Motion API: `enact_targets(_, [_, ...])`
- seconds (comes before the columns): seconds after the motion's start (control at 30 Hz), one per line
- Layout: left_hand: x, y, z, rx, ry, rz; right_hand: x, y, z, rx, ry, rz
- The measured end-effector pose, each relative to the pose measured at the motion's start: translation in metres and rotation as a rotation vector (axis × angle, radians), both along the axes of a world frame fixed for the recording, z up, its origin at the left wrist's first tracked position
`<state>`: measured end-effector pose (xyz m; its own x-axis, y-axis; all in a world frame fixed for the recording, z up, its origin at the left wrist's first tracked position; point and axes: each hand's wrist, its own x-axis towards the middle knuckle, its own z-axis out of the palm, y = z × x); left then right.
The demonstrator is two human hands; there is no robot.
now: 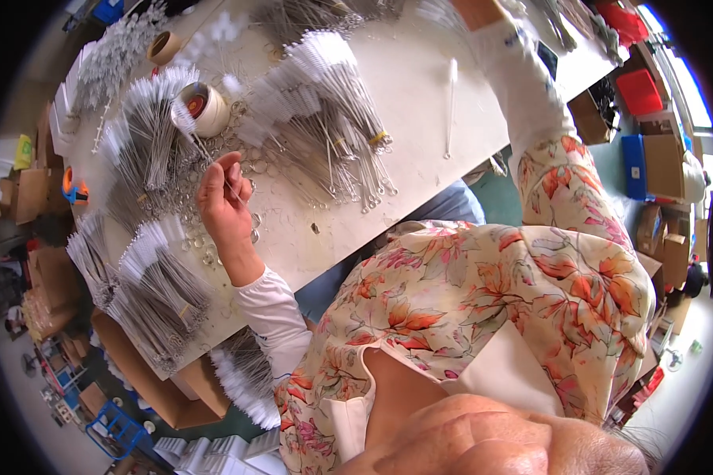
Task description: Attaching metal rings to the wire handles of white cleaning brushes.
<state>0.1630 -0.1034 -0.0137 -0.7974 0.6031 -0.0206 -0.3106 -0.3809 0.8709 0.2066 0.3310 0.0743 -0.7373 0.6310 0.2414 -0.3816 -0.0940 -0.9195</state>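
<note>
My left hand [228, 207] is over the left part of the table, fingers curled and pinched round the thin wire stem of a small white-bristled brush [184, 120]. The brush's bristle end points away, in front of a white roll [211, 111] with a reddish core. Beneath this hand lie scattered wire rings [255, 166]. At the top edge, only the wrist side of my right hand [478, 11] shows; its fingers are outside the picture. Nearest to that arm, a single white brush [451, 103] lies on the table. Between the hands lies a large pile of wire-handled brushes [325, 103].
More bundles of brushes [154, 265] lie along the table's left side. A brown tape roll [163, 48] stands at the far left. Below the near left edge of the white table [420, 150] is an open cardboard box [162, 396]. Boxes and a red bin [640, 92] stand at the right.
</note>
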Motion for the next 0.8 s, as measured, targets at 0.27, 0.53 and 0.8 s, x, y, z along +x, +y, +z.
enact_targets(0.27, [0.126, 0.090, 0.052, -0.379, 0.566, -0.042, 0.131, -0.201, -0.048, -0.266, 0.092, 0.484])
enact_targets(0.53, [0.167, 0.100, 0.013, -0.228, 0.948, 0.342, 0.200, -0.201, -0.083, 0.133, -0.040, 0.247])
enact_targets(0.8, [0.208, 0.133, -0.033, -0.311, 1.364, 0.368, 0.206, -0.194, -0.113, -1.111, 0.125, 0.489])
